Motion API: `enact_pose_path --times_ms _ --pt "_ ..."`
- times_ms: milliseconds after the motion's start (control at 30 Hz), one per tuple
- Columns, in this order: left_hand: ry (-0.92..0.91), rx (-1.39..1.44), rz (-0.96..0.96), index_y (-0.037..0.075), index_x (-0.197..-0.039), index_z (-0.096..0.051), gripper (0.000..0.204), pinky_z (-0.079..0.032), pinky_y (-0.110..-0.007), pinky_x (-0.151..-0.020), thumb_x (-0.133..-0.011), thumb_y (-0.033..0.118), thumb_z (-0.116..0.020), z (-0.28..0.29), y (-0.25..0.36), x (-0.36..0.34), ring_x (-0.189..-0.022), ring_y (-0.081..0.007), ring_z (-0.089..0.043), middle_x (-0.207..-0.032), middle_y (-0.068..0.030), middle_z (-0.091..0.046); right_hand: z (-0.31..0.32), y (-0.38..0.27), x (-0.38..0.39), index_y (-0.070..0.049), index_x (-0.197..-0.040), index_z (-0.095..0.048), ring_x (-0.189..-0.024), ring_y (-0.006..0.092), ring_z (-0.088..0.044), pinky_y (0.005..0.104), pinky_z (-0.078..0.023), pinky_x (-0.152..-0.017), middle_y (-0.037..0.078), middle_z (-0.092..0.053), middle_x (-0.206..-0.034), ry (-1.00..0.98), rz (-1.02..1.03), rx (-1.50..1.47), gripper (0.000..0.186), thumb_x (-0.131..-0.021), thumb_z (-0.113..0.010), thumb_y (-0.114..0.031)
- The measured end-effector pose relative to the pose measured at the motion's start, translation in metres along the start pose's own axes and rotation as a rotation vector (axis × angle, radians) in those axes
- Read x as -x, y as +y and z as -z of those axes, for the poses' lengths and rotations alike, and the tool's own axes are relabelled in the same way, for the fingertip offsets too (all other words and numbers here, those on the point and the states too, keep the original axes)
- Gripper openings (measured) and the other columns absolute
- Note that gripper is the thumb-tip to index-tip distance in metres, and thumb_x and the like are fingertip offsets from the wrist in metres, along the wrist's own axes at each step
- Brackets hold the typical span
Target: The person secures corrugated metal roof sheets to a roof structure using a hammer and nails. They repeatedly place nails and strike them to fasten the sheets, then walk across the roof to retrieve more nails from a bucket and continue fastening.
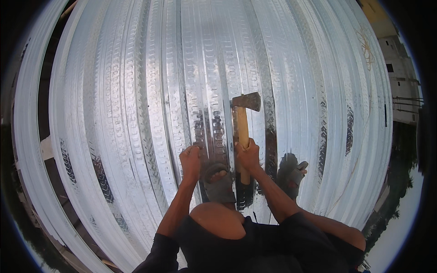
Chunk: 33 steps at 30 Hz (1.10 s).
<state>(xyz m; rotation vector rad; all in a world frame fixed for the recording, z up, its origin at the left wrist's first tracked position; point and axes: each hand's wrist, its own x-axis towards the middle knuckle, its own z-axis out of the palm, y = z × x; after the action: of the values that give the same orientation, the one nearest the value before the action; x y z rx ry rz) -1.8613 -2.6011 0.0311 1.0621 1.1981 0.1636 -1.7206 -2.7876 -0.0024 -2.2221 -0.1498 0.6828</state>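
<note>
My right hand is closed around the wooden handle of a hatchet. The hatchet's dark metal head points away from me, its blade edge turned to the right, above the shiny ribbed metal sheet. To the left, my left hand is closed with its fingers curled together, low over a rib of the sheet. Whatever it may pinch is hidden or too small to make out. I cannot tell whether the hatchet head touches the metal.
My sandalled feet and bent knee are close behind my hands. A dark gap runs between sheets at the left. A loose tangle of thin cord lies at the far right. Beyond the right edge stands a grey building.
</note>
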Motion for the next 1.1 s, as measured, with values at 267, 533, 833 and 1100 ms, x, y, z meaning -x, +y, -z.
enact_pose_path --times_ms 267,533,833,1100 --pt "0.049 0.543 0.263 0.005 -0.117 -0.067 0.028 -0.030 -0.025 -0.045 -0.100 0.022 -0.053 0.059 0.061 -0.046 -0.053 -0.0081 -0.042 -0.075 0.0027 -0.056 0.097 -0.275 -0.160 0.005 -0.103 -0.060 -0.066 0.0273 -0.067 0.0437 -0.053 -0.065 0.019 -0.068 -0.077 -0.032 0.515 0.320 0.040 -0.091 -0.069 -0.032" --pt "0.324 -0.140 -0.341 -0.005 -0.106 -0.073 0.026 -0.030 -0.024 -0.055 -0.096 0.013 -0.056 0.153 0.152 -0.141 -0.061 -0.0031 -0.039 -0.069 0.0062 -0.050 0.164 -0.418 -0.208 0.005 -0.103 -0.066 -0.067 0.0262 -0.066 0.0427 -0.053 -0.066 0.018 -0.068 -0.079 -0.048 0.637 1.024 0.037 -0.092 -0.069 -0.030" --pt "0.258 -0.151 -0.079 0.001 -0.106 -0.074 0.027 -0.025 -0.025 -0.044 -0.093 0.020 -0.060 0.195 0.238 -0.138 -0.049 -0.0032 -0.033 -0.064 0.0068 -0.047 0.116 -0.406 -0.194 0.005 -0.102 -0.068 -0.071 0.0329 -0.069 0.0469 -0.053 -0.071 0.020 -0.069 -0.079 -0.427 0.662 1.061 0.041 -0.090 -0.072 -0.034" --pt "0.344 -0.301 -0.068 0.001 -0.103 -0.074 0.027 -0.022 -0.024 -0.042 -0.094 0.021 -0.059 0.247 0.288 -0.106 -0.047 -0.0023 -0.031 -0.061 0.0065 -0.046 0.005 -0.375 -0.233 0.006 -0.105 -0.066 -0.059 0.0157 -0.063 0.0324 -0.053 -0.058 0.011 -0.068 -0.079 -0.708 0.365 0.547 0.038 -0.089 -0.077 -0.027"
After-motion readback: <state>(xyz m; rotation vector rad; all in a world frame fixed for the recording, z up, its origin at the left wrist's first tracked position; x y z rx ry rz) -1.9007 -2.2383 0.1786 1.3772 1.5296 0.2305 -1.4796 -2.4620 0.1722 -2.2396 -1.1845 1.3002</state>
